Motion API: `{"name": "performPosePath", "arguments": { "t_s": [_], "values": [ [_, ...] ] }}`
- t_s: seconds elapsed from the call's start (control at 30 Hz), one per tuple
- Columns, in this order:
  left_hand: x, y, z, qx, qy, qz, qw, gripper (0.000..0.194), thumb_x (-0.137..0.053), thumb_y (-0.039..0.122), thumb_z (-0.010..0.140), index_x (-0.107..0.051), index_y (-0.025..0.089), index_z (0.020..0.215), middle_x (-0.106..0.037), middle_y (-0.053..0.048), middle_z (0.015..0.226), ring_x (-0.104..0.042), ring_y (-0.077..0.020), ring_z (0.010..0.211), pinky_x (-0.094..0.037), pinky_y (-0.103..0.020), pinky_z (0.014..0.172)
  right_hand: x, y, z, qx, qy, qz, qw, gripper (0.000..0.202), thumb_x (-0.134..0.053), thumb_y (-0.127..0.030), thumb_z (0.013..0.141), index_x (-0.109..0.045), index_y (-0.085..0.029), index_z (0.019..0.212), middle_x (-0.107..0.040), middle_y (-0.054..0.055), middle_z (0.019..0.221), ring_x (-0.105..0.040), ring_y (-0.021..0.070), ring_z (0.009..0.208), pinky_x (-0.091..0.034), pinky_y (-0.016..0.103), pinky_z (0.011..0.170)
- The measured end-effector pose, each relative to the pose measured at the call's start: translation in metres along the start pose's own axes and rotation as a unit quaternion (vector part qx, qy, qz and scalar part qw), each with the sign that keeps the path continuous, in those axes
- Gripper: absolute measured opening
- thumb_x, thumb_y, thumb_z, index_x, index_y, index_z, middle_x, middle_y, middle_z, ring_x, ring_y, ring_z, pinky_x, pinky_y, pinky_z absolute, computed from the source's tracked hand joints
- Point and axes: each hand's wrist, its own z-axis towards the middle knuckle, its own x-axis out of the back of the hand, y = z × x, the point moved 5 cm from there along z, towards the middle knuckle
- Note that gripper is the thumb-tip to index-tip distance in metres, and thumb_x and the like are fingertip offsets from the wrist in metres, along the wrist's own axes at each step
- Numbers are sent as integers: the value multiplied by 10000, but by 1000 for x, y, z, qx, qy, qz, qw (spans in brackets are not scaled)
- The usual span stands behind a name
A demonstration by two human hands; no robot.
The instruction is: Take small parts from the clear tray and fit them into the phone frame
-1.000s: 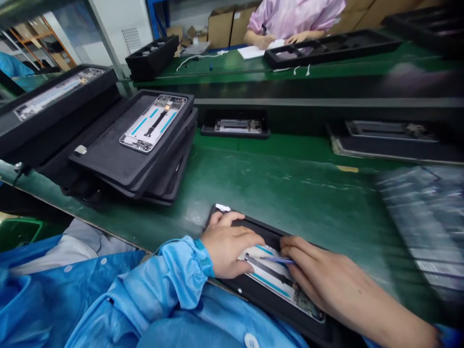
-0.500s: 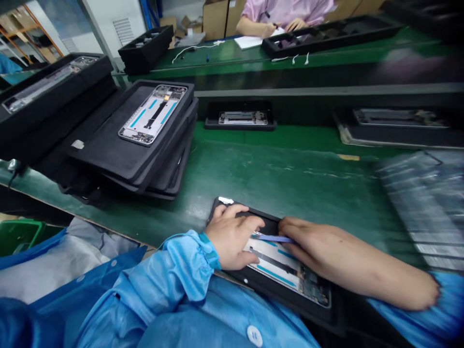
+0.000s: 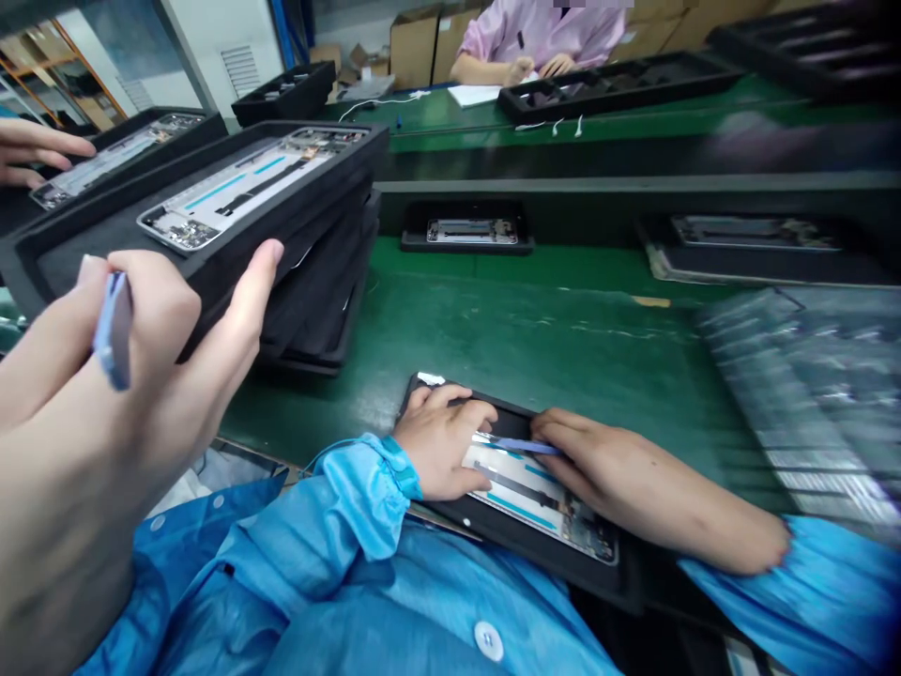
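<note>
Left hand (image 3: pixel 440 446) lies flat and ungripping, pinning frame (image 3: pixel 542 502) in tray (image 3: pixel 633 587). Right hand (image 3: pixel 598 460) pinches tool (image 3: pixel 525 447) at the frame's top edge. Judged mid-operation; the next move calls for steady pressure.

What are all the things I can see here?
phone frame: one, silver with blue strips, in the near tray
near tray: one, black, at the table's near edge
lifted tray: one, black, left, gripped by a co-worker's hand
tray stack: black, under the lifted tray
table: one, green
boxes: brown, at the back
person in pink: one, far table
left hand: flat on the phone frame
right hand: holds a blue tool
</note>
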Motion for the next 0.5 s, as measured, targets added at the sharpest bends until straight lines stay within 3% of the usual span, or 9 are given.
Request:
{"name": "performPosePath", "arguments": {
  "t_s": [0.13, 0.27, 0.5],
  "values": [
    [1, 0, 0, 16, -4, 16, 1000, 562, -777, 437, 824, -572, 328, 1336, -737, 87, 1314, -471, -280, 1532, -359, -499, 1209, 1, -3, 3, -5, -4, -1, 1000, 250, -451, -351, 1063, -656, -210, 1040, -706, 106, 1046, -713, 223, 857, -558, 352, 753],
    [0, 0, 0, 7, 12, 22, 1000, 632, -830, 423, 776, -559, 305, 1335, -739, 55, 1309, -488, -281, 1524, -377, -483, 1229, 2, -4, 7, -12, -30, -5, 999, 243, -455, -343, 1040, -652, -203, 1007, -712, 113, 1046, -701, 226, 825, -546, 368, 729],
    [-2, -3, 0, 7, 28, 32, 999, 625, -842, 446, 755, -553, 316, 1292, -713, 43, 1298, -505, -294, 1516, -392, -476, 1241, 21, 2, 19, 6, -74, 66, 995, 252, -492, -370, 1008, -686, -217, 960, -730, 99, 986, -688, 234, 877, -548, 361, 791]
  ]
}}
